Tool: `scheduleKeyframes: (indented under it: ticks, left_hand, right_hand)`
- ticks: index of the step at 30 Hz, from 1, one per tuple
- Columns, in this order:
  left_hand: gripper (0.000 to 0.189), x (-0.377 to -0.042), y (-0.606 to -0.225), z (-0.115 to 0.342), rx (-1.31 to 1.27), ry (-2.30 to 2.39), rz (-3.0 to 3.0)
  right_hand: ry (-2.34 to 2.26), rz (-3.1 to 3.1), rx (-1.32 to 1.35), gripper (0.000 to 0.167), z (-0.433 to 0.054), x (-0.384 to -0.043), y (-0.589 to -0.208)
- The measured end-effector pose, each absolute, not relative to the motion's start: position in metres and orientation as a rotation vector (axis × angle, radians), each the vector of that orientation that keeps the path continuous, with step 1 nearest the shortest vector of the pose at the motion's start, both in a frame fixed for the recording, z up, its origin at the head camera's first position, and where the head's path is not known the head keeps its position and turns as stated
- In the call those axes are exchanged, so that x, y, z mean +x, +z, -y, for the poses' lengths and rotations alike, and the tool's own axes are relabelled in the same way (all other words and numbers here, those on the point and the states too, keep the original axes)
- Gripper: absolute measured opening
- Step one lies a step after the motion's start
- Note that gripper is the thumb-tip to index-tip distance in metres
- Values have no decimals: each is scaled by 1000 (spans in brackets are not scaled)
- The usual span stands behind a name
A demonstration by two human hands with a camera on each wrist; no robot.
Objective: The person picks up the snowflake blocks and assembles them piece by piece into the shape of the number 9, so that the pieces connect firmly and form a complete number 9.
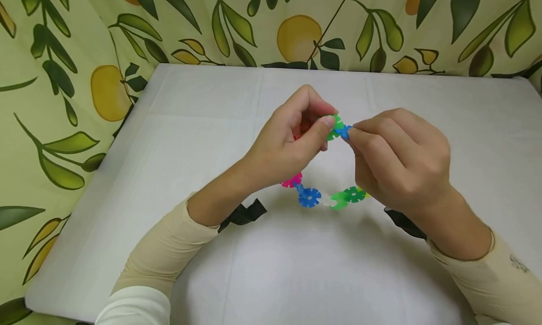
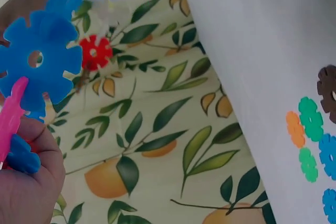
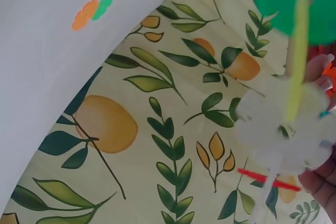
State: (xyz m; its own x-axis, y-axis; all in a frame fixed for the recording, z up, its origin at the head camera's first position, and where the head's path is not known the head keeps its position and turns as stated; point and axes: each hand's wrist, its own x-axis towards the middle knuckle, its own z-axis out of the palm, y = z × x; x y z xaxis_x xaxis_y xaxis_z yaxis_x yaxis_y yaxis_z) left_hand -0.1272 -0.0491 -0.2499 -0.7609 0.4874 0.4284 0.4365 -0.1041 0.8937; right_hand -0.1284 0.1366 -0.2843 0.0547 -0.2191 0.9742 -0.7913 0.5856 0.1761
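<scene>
My left hand [image 1: 283,146] pinches a light green notched plastic disc [image 1: 338,122] between thumb and fingers. Against its right side, my right hand [image 1: 402,160] pinches a small blue disc [image 1: 345,131]; fingertips partly cover both. Below hangs a chain of linked discs: a pink disc [image 1: 292,180], a larger-looking blue disc [image 1: 310,197], a clear piece, another light green disc [image 1: 338,201] and a dark green disc [image 1: 354,194]. The hands hide the chain's upper sides. In the right wrist view, a whitish disc [image 3: 262,119] joins an edge-on yellow disc [image 3: 299,56].
Loose discs lie on the white-covered table [image 1: 203,108], among them a brown disc [image 2: 328,94] and an orange disc [image 2: 295,129] in the left wrist view. A leaf-and-fruit patterned cloth [image 1: 241,19] hangs behind and left. Black straps show at both wrists.
</scene>
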Motion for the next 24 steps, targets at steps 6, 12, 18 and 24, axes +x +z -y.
scheduleKeyframes:
  ticks: [6, 12, 18, 24]
  left_hand:
    - [6, -130, -245, 54, 1125, 1997, -2075]
    - [32, -133, -237, 66, 1112, 1715, -2107]
    - [37, -139, -237, 69, 1154, 1583, -2202]
    - [46, -143, -223, 88, 1127, 1441, -2386]
  right_hand:
    - [581, 1544, 910, 12, -137, -128, -284]
    - [618, 1604, 890, 11, -141, -126, -275]
    - [623, 1658, 949, 10, -137, -120, -267]
    - [803, 1815, 1024, 29, -147, -131, -261]
